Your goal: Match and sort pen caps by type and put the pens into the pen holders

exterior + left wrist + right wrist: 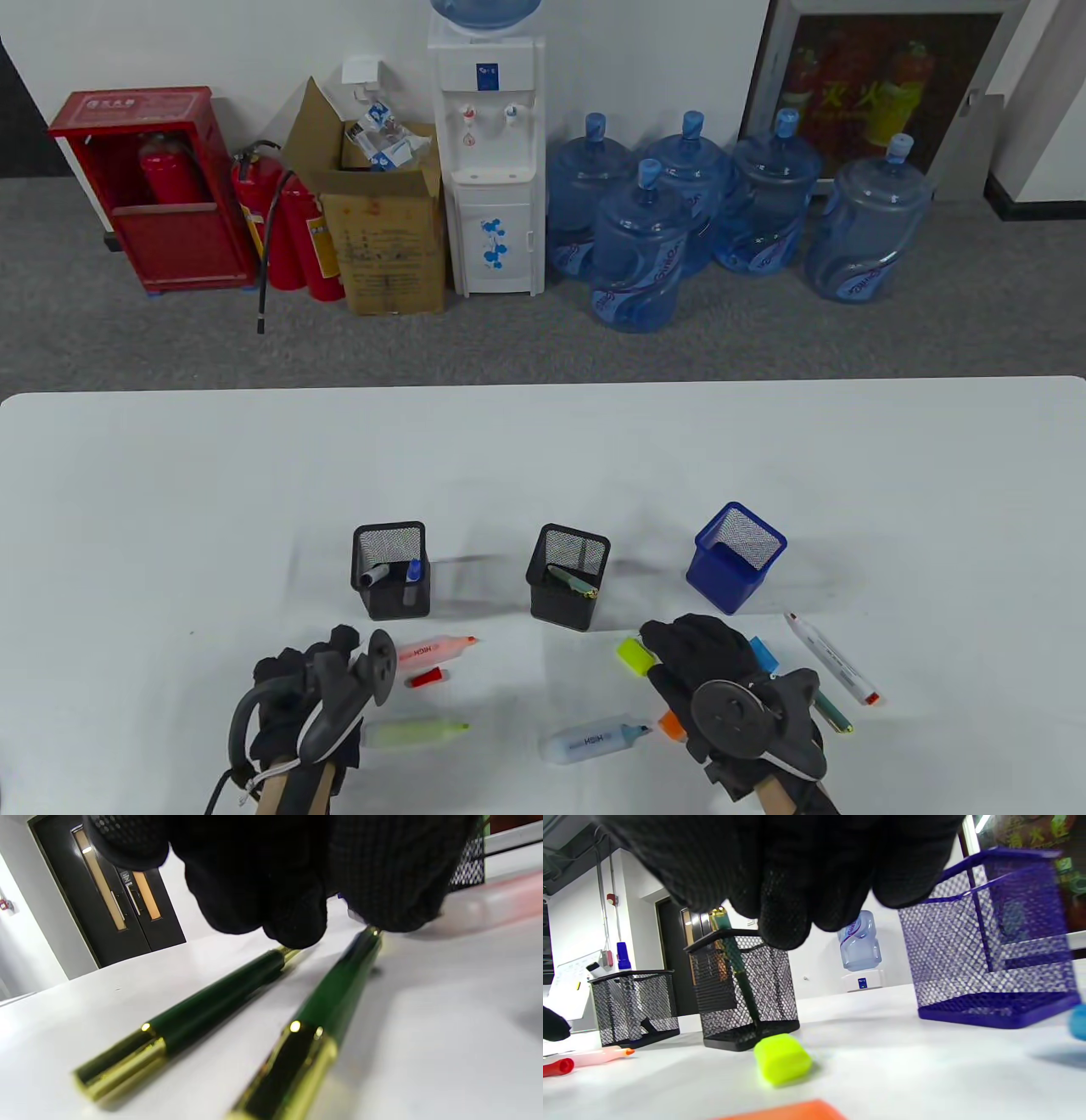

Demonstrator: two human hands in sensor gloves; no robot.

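Under my left hand (314, 696) lie two green pens with gold ends (212, 1010) (331, 997), flat on the white table; my curled fingertips (292, 929) come down on their far ends. My right hand (721, 679) hovers palm down with relaxed fingers (785, 908) just behind a yellow cap (634, 655) (782, 1058), holding nothing. An orange cap (670, 724) and a blue cap (764, 654) flank that hand. The left black holder (390, 569) holds markers, the middle black holder (568, 577) a green pen (736, 955), and the blue holder (736, 567) looks empty.
An orange highlighter (437, 649), a red cap (424, 677), a green highlighter (416, 732) and a blue highlighter (594, 740) lie uncapped between my hands. A white marker (836, 658) and a green pen (836, 713) lie right of my right hand.
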